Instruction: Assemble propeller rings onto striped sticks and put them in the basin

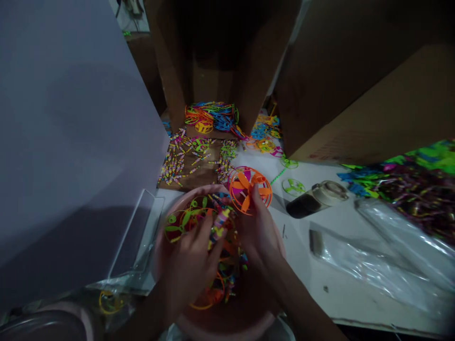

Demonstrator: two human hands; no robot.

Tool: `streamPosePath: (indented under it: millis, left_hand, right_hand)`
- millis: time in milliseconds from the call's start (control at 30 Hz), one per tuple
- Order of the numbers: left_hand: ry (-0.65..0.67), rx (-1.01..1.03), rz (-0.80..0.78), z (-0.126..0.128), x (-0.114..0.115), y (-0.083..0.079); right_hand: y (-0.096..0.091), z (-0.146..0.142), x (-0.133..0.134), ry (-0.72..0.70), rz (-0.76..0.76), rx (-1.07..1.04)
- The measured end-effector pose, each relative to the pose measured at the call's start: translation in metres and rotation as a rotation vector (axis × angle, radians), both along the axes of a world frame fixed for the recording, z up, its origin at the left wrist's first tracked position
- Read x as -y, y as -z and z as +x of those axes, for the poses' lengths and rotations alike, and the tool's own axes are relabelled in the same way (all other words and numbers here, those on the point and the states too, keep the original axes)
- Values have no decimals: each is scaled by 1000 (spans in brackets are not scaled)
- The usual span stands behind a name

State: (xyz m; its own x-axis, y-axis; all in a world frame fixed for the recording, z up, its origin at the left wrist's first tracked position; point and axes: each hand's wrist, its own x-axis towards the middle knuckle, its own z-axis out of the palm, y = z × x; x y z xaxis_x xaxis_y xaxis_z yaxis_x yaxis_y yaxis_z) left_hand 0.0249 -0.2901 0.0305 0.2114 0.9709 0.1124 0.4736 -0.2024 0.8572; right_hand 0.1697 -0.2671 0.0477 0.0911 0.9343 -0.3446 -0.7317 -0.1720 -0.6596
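A pink basin sits in front of me, filled with bright plastic propeller rings and striped sticks. My right hand is closed on an orange propeller ring, held up over the basin's far rim. My left hand reaches into the basin with its fingers closed on a multicoloured striped stick. A green propeller ring lies in the basin just left of that hand.
Heaps of coloured rings and rows of striped sticks lie at the back between brown cardboard boxes. A dark bottle lies on the white table, with clear plastic bags and a colourful pile at right. A grey panel stands left.
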Motion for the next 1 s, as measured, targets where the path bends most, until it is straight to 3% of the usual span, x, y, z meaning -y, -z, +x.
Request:
streamPosePath:
  millis: [167,400,700,867,1000]
  left_hand:
    - [118,-538,229,9,15,11]
    - [144,-648,311,6,12,14]
    - [102,-966,195,11,12,0]
    - [14,-1153,411,12,11,-3]
    - [86,-1290,585,11,0,-12]
  right_hand:
    - [2,-16,8,-13,7,23]
    - [3,-26,14,85,-11,-37]
    - [12,-31,12,281,-8,2]
    - [12,-33,12,288,-100,-4]
    - [15,-34,10,284,-109,-43]
